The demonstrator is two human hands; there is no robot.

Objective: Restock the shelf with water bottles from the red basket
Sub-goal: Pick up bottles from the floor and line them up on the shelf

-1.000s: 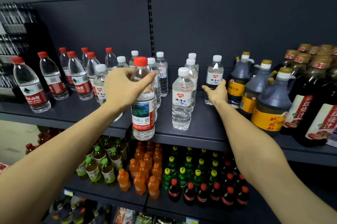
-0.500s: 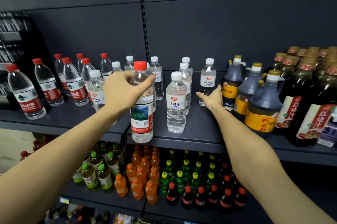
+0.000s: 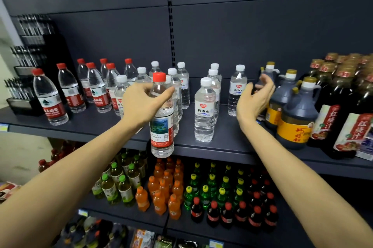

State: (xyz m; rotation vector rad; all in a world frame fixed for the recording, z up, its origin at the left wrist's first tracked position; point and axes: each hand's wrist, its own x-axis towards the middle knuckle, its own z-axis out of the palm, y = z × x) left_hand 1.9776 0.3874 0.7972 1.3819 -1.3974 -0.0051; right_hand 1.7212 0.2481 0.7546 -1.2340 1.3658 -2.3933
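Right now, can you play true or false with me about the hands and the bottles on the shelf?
1. The left hand holds a red-capped water bottle. True.
2. The right hand is squeezing a white-capped bottle. False: it is open and holds nothing, in front of the dark jugs.
3. The held bottle's bottom hangs in front of the shelf's front edge. True.
4. The bottles with green caps stand on the same shelf as the water. False: they stand one shelf lower, beside the orange bottles.
5. All the water bottles on the shelf have red caps. False: the left group has red caps, but those in the middle have white ones.
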